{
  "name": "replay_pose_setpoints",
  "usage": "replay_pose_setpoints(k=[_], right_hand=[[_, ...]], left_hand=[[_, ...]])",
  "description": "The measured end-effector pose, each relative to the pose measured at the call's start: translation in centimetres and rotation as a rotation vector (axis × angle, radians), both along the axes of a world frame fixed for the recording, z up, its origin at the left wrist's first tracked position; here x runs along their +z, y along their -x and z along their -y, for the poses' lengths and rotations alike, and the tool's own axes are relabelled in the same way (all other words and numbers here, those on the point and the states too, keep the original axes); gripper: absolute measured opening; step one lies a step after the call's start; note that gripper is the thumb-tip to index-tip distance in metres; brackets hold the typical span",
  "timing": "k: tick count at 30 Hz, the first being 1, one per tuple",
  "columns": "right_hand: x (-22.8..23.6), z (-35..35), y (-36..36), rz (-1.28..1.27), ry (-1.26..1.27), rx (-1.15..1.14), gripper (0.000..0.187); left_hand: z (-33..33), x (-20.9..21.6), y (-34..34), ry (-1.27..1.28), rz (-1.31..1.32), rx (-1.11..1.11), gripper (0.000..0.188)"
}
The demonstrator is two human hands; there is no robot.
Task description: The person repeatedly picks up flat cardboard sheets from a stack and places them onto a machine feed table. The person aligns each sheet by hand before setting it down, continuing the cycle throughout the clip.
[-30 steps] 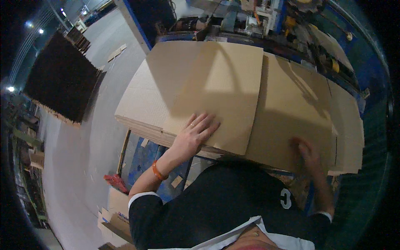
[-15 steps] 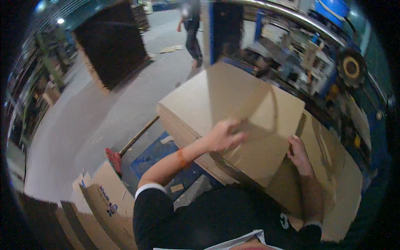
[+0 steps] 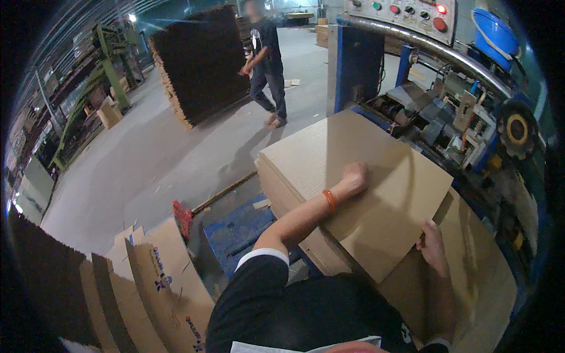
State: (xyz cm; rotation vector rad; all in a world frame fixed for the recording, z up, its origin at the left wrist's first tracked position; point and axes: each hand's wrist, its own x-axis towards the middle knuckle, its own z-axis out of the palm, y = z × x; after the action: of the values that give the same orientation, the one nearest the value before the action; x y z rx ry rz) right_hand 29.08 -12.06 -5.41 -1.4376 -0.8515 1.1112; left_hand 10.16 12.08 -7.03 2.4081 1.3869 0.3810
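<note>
The top cardboard sheet [image 3: 394, 217] is lying over the stack [image 3: 288, 206] in front of the person's body, its right edge overhanging a lower layer of cardboard [image 3: 477, 270]. The right hand [image 3: 432, 244] is working at that edge, its fingers apparently grasping the board. If they are pinching too hard, the corrugation could be creasing; if they are catching a second layer, two boards could be lifting together and sliding askew. The left hand [image 3: 354, 178] is curling inward over the sheet's middle; I cannot tell whether its fingers are pressing, pinching or only hovering. With the knuckles bearing down, the flutes could be denting, and uneven pressure could be swinging the sheet out of line.

Farther out, the machine [image 3: 441, 123] is standing just beyond the far edge, so a board drifting that way could be snagging on its parts. On the floor, the red broom [image 3: 182, 219] is lying near the stack's left side, threatening to trip anyone stepping there, perhaps the co-worker [image 3: 268, 59] who is facing this way mid-stride.
</note>
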Motion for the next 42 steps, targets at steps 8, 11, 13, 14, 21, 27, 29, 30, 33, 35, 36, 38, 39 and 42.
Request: replay_pose_setpoints(k=[8,11,13,14,21,27,29,30,33,35,36,38,39,42], right_hand=[[0.8,-0.1,0.8,0.033,0.053,-0.117,0.018],[0.6,-0.4,1.1,0.03,0.041,-0.104,0.018],[0.5,-0.6,1.2,0.014,0.075,-0.125,0.018],[0.5,-0.7,1.3,0.041,0.058,-0.123,0.018],[0.4,-0.5,-0.2,0.146,0.092,0.002,0.022],[-0.7,-0.9,-1.7,0.305,0.105,0.025,0.03],[-0.8,-1.0,-1.9,0.353,0.122,-0.016,0.034],[-0.7,-1.0,-2.0,0.362,0.151,-0.04,0.035],[-0.7,-0.9,-2.7,0.566,0.19,-0.041,0.037],[-1.0,-0.8,-3.4,0.71,0.227,-0.023,0.037],[-1.2,-0.8,-3.8,0.755,0.254,-0.019,0.037],[-1.9,-1.0,-4.3,1.025,0.154,-0.02,0.037],[-2.3,-1.1,-4.5,1.246,0.019,-0.024,0.037],[-2.7,-1.5,-4.6,1.278,0.11,-0.049,0.038]], left_hand=[[-0.3,-1.0,-1.6,-0.009,-0.056,-0.046,0.025],[0.2,-0.1,-1.3,0.028,0.029,0.054,0.026],[0.8,0.4,-1.0,0.09,0.115,0.127,0.026],[1.1,0.5,-0.8,0.089,0.179,0.171,0.026],[-0.3,0.4,-0.1,-0.055,0.071,-0.111,0.022],[-1.4,0.6,-1.7,0.058,0.008,-0.066,0.026],[-0.7,0.6,-1.8,0.091,0.063,0.08,0.027],[-0.4,0.7,-1.9,0.05,0.082,0.094,0.024],[0.3,0.8,-1.9,0.027,0.099,0.147,0.021],[0.3,0.7,-1.9,0.067,0.106,0.167,0.02],[0.3,0.7,-2.0,0.055,0.104,0.174,0.02],[0.0,0.5,-2.4,0.03,0.084,0.202,0.019],[-0.1,0.3,-2.6,0.047,0.106,0.207,0.02],[-0.3,-0.3,-3.2,0.078,0.156,0.253,0.021]])
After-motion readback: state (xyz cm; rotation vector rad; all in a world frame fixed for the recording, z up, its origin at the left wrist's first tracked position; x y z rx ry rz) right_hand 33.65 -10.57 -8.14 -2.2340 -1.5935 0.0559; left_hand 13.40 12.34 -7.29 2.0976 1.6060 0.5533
